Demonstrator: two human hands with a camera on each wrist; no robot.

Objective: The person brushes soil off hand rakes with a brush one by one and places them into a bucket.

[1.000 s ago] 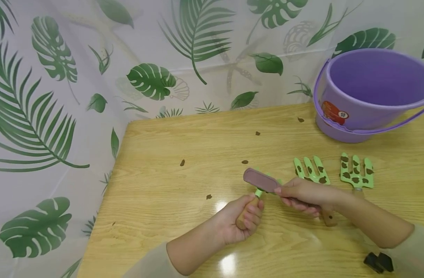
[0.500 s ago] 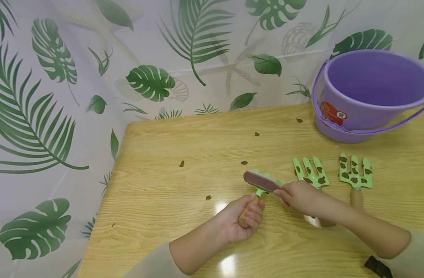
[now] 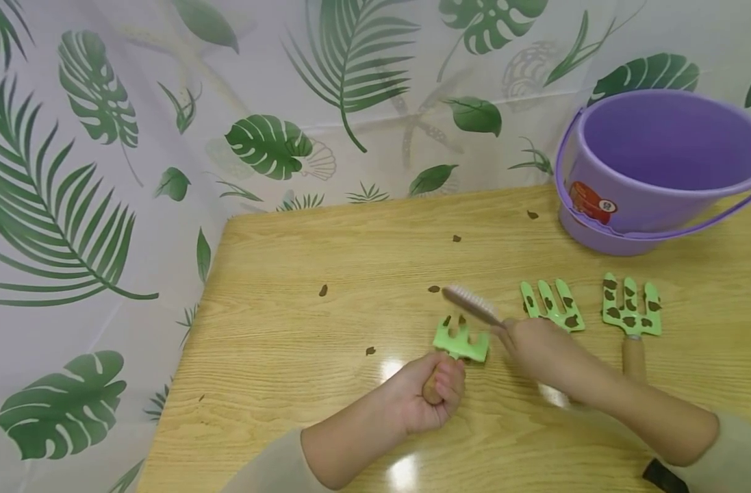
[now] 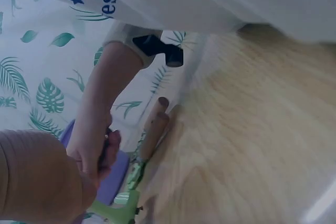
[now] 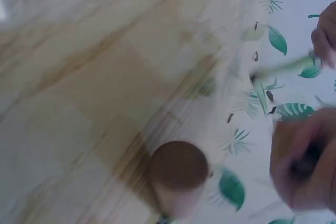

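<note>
My left hand (image 3: 427, 396) grips the wooden handle of a small garden fork (image 3: 464, 349) whose light green, three-pronged head points away from me. Brown specks cling to two of its prongs. In my right hand (image 3: 544, 356) is a brush (image 3: 470, 302) with a brownish-pink back and pale bristles, held tilted just beyond the fork's prongs. The left wrist view has the right hand (image 4: 92, 153) curled round a dark handle above the green fork head (image 4: 118, 211). Seen from the right wrist, the fork (image 5: 286, 69) is blurred.
Two more green garden forks, a nearer-left one (image 3: 556, 318) and a right one (image 3: 634, 327), lie speckled with brown bits at the right. Behind them stands a purple bucket (image 3: 621, 212). Several brown flakes, such as one flake (image 3: 323, 290), dot the wooden table (image 3: 276, 342).
The brush has moved up off the fork's head, which it partly covered before, and has turned so its bristles show. The green prongs have come into fuller view. Both hands keep their hold.
</note>
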